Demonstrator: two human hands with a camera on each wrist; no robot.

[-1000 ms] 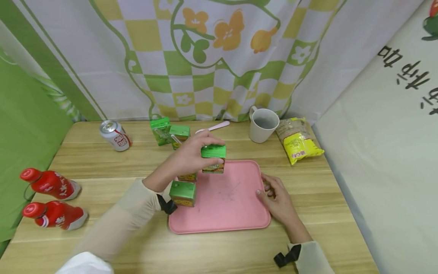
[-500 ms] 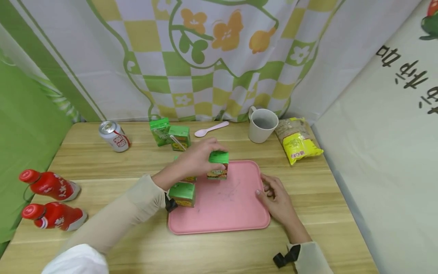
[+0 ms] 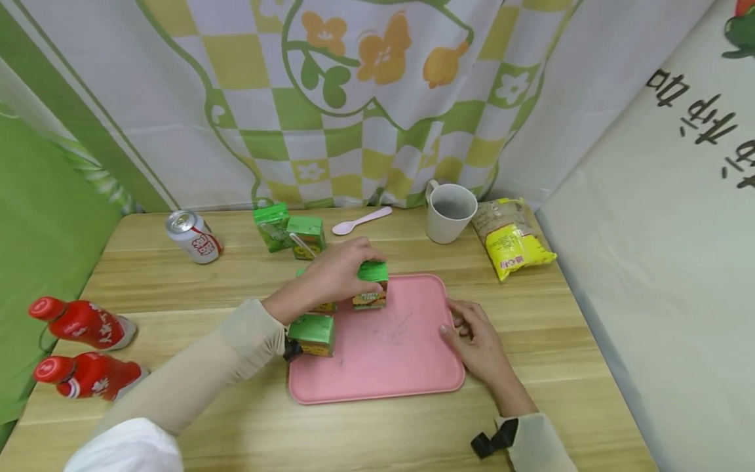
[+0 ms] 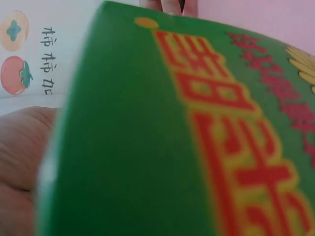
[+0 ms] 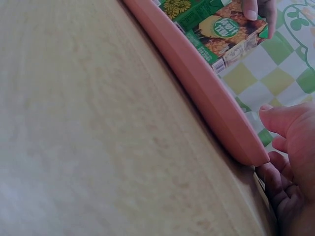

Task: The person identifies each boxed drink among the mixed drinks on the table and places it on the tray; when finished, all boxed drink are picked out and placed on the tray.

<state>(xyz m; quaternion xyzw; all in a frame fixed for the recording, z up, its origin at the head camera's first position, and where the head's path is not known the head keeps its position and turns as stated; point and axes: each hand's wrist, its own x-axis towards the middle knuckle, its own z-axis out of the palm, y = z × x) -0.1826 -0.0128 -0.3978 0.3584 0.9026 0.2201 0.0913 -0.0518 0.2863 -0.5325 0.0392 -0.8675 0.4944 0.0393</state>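
My left hand (image 3: 336,272) grips a green-topped drink carton (image 3: 370,295) from above, at the far edge of a pink tray (image 3: 401,367). Whether that carton touches the tray is hard to tell. Another green carton (image 3: 312,335) stands at the tray's left side, and a further carton (image 3: 326,307) is mostly hidden behind my left wrist. A green carton face (image 4: 133,137) with red and yellow characters fills much of the left wrist view. At the tray's right edge my right hand (image 3: 480,344) holds the rim, thumb on top and fingers curled at the outside.
Behind the tray stand two more green cartons (image 3: 307,237), one with a straw, a pink spoon (image 3: 361,221), and a grey mug (image 3: 449,216). A yellow-and-brown bag (image 3: 512,239) lies far right. To the left are a can (image 3: 194,237) and two red bottles (image 3: 88,322).
My left hand has moved the carton a little toward me and right, over the tray, then stayed nearly still. The right hand has kept its place at the tray's edge.
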